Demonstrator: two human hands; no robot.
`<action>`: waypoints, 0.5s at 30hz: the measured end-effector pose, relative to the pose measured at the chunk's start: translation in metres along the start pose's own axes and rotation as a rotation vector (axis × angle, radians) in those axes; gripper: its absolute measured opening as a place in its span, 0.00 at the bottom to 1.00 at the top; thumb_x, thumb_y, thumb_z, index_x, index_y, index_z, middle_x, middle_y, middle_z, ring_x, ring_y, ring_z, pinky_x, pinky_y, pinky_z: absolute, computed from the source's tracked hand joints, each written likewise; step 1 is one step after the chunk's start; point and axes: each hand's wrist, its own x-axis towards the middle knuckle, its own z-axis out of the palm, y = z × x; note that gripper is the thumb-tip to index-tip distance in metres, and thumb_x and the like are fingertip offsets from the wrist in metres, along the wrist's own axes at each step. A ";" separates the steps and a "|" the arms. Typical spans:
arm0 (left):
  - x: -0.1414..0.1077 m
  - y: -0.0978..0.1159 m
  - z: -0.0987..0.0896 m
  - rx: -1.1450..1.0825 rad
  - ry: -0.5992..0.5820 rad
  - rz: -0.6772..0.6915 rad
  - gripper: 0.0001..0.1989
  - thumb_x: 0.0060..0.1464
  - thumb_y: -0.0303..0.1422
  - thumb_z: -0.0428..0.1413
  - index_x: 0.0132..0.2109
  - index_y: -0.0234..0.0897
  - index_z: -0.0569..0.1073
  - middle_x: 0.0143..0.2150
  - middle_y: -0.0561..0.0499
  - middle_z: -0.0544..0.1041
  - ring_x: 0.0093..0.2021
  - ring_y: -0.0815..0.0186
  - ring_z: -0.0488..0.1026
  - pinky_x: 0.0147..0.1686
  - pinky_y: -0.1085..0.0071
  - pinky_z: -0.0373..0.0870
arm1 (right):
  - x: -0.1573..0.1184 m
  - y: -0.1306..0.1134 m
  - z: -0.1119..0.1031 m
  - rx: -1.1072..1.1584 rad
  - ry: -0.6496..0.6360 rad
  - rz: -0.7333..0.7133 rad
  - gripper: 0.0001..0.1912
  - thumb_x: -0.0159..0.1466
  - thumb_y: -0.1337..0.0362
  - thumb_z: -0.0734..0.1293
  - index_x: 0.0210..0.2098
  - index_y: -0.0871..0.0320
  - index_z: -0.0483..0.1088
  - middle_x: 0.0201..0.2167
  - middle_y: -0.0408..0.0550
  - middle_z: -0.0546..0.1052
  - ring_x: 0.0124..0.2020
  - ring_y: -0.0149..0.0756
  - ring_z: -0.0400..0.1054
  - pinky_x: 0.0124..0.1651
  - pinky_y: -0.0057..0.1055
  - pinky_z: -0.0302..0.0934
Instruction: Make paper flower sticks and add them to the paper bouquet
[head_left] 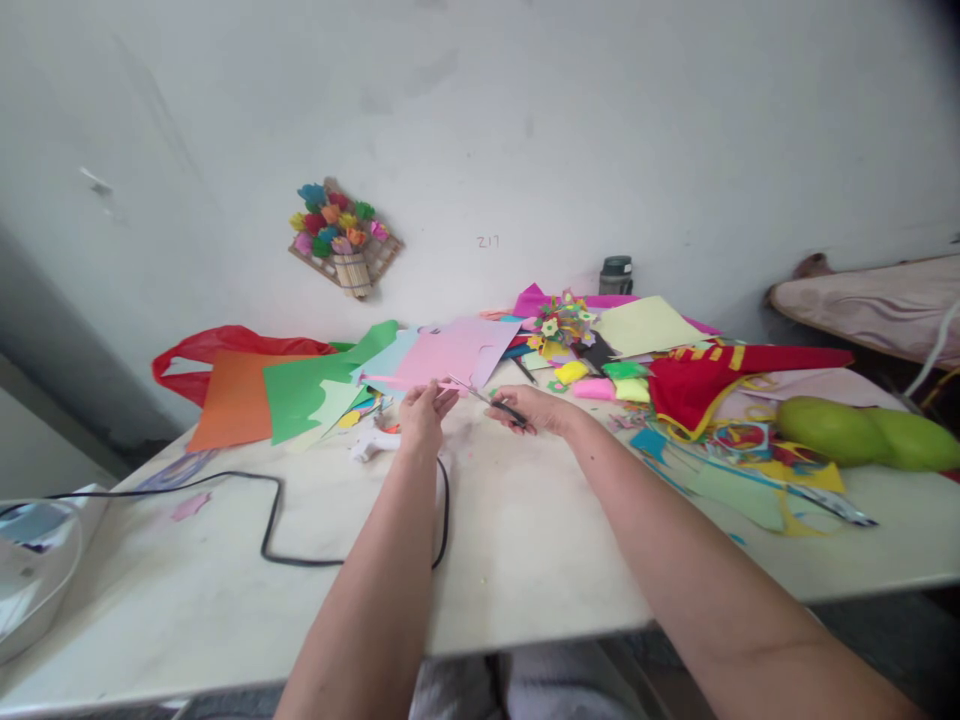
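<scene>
My left hand (427, 410) is closed on a narrow pink paper strip (397, 382), which sticks out to the left of the fingers. Black-handled scissors (508, 411) are in my right hand (532, 408), their blades pointing left toward the strip's right end near my left fingertips. Whether the blades touch the paper is too small to tell. Behind both hands lies a large pink sheet (454, 350). A white glue gun (373, 441) rests just left of my left wrist, partly hidden by it.
Orange (232, 400) and green sheets (300, 398) lie at left, near a black cable (270, 520). Paper flowers (562, 322), clay packs (594, 388), a red cloth (682, 385), paper scraps (735, 492) and green fruit (832, 430) spread across the right. A dark bottle (616, 275) stands by the wall.
</scene>
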 end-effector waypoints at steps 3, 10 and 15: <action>0.000 0.001 0.000 0.007 -0.001 -0.015 0.10 0.40 0.29 0.58 0.25 0.32 0.63 0.28 0.48 0.75 0.26 0.66 0.74 0.38 0.63 0.69 | 0.000 0.001 -0.002 -0.009 0.007 0.004 0.13 0.52 0.55 0.63 0.27 0.59 0.61 0.13 0.35 0.61 0.11 0.21 0.54 0.10 0.19 0.41; 0.000 0.002 0.001 0.020 0.008 -0.033 0.08 0.41 0.29 0.57 0.25 0.32 0.64 0.24 0.50 0.74 0.25 0.66 0.74 0.37 0.62 0.70 | -0.002 0.000 -0.005 0.011 0.012 0.009 0.13 0.50 0.56 0.65 0.28 0.59 0.62 0.14 0.35 0.61 0.11 0.20 0.52 0.11 0.20 0.38; 0.002 0.001 -0.001 0.019 0.005 -0.036 0.09 0.39 0.29 0.58 0.25 0.32 0.64 0.22 0.51 0.73 0.24 0.66 0.74 0.37 0.63 0.70 | 0.005 0.010 -0.009 0.089 -0.008 -0.047 0.13 0.49 0.57 0.67 0.26 0.60 0.63 0.14 0.34 0.61 0.12 0.19 0.50 0.14 0.20 0.43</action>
